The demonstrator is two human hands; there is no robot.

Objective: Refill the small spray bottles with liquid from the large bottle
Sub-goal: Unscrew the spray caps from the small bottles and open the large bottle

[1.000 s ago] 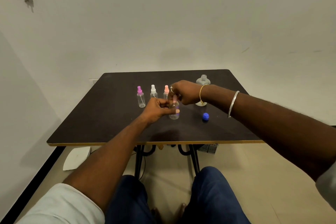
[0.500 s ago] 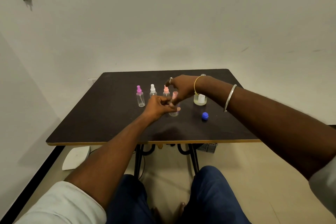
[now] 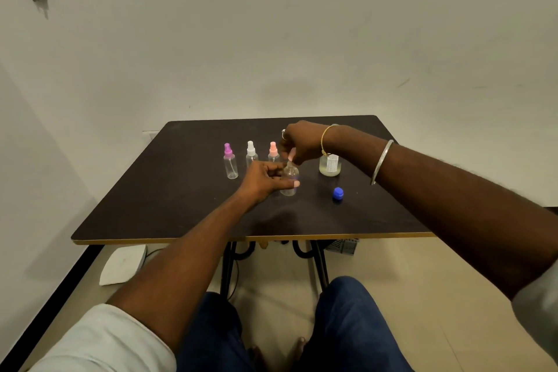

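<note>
Mid-table, our left hand (image 3: 262, 178) curls its fingers round the upright small bottle (image 3: 290, 174). Our right hand (image 3: 302, 142) pinches the pink spray top (image 3: 291, 155) directly above the neck. The large bottle (image 3: 330, 164) stands just right, nearer that hand.

No legible txt anywhere. Only candidate is the white label (image 3: 332, 162) on the front of the large bottle (image 3: 329, 168): rows of fine dark print facing the camera, too small & blurred to read, so no brand, no nos., no wording can be made out.
</note>
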